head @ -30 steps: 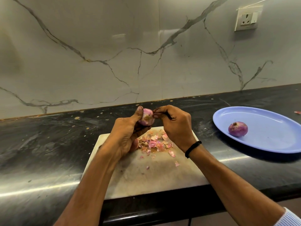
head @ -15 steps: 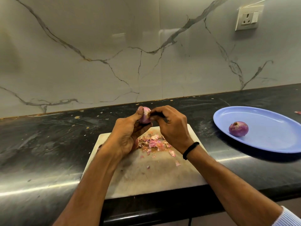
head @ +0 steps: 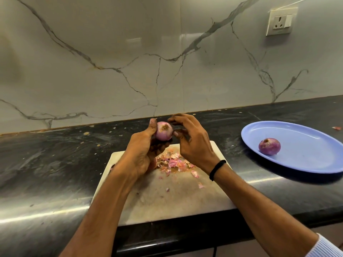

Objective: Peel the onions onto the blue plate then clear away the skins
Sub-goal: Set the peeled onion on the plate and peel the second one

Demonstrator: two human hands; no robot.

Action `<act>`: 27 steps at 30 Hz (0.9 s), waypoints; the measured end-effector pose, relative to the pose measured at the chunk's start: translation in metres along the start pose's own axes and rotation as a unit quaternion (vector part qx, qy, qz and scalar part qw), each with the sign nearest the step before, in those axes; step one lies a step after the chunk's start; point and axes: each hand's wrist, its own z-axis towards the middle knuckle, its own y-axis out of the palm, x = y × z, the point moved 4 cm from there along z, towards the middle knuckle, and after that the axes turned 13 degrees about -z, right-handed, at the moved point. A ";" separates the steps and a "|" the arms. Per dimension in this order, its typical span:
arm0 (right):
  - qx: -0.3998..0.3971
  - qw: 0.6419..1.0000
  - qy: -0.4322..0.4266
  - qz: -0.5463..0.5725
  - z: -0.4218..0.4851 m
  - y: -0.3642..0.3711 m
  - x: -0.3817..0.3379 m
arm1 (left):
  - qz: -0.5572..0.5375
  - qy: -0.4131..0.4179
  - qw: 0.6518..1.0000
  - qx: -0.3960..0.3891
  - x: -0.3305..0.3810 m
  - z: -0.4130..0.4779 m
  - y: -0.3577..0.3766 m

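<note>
My left hand (head: 143, 154) grips a small purple onion (head: 163, 131) above the far edge of the white cutting board (head: 176, 201), thumb up along its left side. Just right of the onion is my right hand (head: 193, 145), its fingers loosely arched over the top and the thumb tip touching the onion's right side. A heap of pink and tan onion skins (head: 172, 163) lies on the board under my hands. To the right, the blue plate (head: 297, 127) holds one purple onion (head: 269, 146).
The board sits on a black stone counter (head: 46, 164) against a marble-patterned wall. A wall socket (head: 280, 21) is at the upper right. One skin scrap (head: 336, 128) lies on the counter beyond the plate. Small crumbs dot the counter's back edge.
My right hand's fingers, which pinched at the onion's top, have spread and lifted off it. The onion's top end is now in plain view, still in my left hand.
</note>
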 end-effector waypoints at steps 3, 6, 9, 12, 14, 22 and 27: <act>-0.054 0.997 -0.001 0.055 -0.002 0.004 -0.004 | 0.055 0.034 0.997 0.030 0.004 0.003 -0.005; -0.057 0.997 -0.010 0.048 -0.003 0.007 -0.007 | 0.091 0.055 0.994 0.033 0.006 0.003 -0.006; -0.044 0.998 -0.006 0.037 -0.002 0.004 -0.007 | 0.133 0.086 0.987 0.017 0.008 0.003 -0.006; -0.037 0.999 -0.001 0.040 -0.002 0.002 -0.007 | 0.139 0.102 0.985 -0.028 0.008 0.002 -0.003; -0.034 0.999 0.000 0.039 -0.001 0.001 -0.005 | 0.129 0.112 0.984 -0.054 0.008 0.000 0.000; -0.026 1.000 -0.013 0.000 -0.002 0.000 0.001 | 0.106 0.106 0.987 -0.059 0.006 0.002 0.001; -0.017 1.000 -0.007 0.005 -0.003 0.001 0.002 | 0.068 0.100 0.991 -0.058 0.007 0.002 0.002</act>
